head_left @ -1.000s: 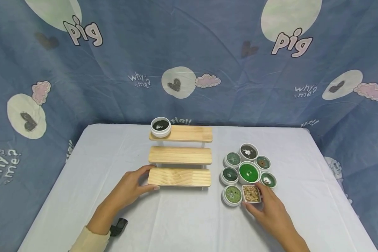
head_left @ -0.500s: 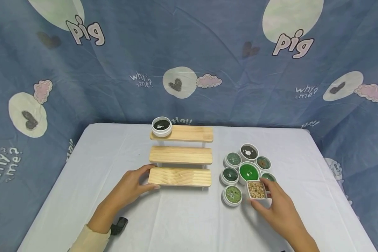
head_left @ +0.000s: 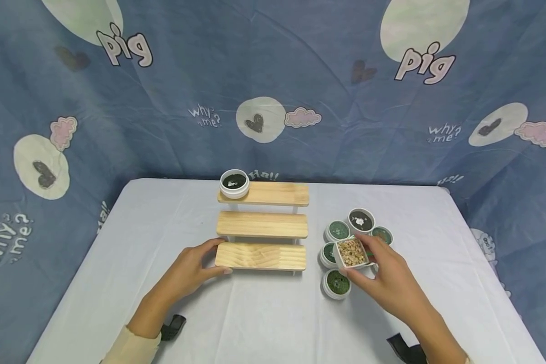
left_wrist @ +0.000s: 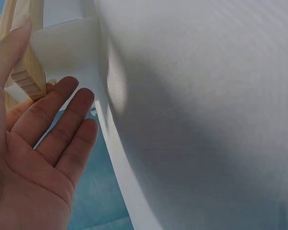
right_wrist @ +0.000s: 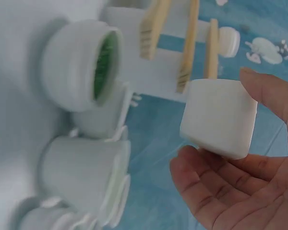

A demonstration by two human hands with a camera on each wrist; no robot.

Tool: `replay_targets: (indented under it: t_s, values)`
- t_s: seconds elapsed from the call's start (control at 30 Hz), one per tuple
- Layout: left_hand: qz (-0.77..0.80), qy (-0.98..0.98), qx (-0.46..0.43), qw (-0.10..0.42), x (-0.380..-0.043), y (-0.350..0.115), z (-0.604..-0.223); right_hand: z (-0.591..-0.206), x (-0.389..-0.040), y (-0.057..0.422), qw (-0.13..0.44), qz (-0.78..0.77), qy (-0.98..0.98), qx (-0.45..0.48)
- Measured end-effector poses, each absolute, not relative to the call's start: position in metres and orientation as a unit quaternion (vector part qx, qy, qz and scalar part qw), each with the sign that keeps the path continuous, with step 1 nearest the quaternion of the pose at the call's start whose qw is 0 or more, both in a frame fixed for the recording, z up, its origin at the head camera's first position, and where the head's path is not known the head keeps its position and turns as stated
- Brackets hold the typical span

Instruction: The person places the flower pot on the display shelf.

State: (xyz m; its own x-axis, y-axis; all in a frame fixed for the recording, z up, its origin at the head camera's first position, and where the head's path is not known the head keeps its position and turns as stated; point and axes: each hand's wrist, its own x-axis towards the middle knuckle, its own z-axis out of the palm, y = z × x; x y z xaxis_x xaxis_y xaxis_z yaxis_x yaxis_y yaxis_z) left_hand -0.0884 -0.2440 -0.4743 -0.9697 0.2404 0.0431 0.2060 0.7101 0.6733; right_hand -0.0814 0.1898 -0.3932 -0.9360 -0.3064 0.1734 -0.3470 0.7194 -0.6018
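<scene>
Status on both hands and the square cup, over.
Right hand holds square cup aloft. Left hand grips bottom shelf, left end. White tub occupies top shelf, left end.

The left sleeve [head_left: 131, 349] is cream and plain, and it ends behind the wrist. Beside it shows a small black device [head_left: 173, 327]. A black angular piece [head_left: 408, 352] also shows near the right wrist.

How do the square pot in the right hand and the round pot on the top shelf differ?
Shape: the square pot has a four-cornered rim; the round pot has a circular one.
Filling: the square pot holds tan granules, the round pot a mostly dark filling.
Place: the right hand grips the square pot; the round pot stands on the top shelf.
Both are white outside.
</scene>
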Motion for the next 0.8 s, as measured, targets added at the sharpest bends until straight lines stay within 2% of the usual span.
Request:
replay_targets:
  t_s: [0.23,0.47,0.8]
  values:
    - [0.362,0.924,0.119,0.02,-0.088,-0.245,-0.474,-0.373,-0.111,0.164,0.008,0.34,-0.917,0.206]
    - [0.358,0.926,0.119,0.027,-0.088,-0.244,-0.474,-0.363,-0.145,0.14,0.025,0.375,-0.89,0.257]
    - [0.365,0.922,0.127,0.014,-0.088,-0.244,-0.475,-0.349,-0.189,0.094,-0.017,0.436,-0.86,0.265]
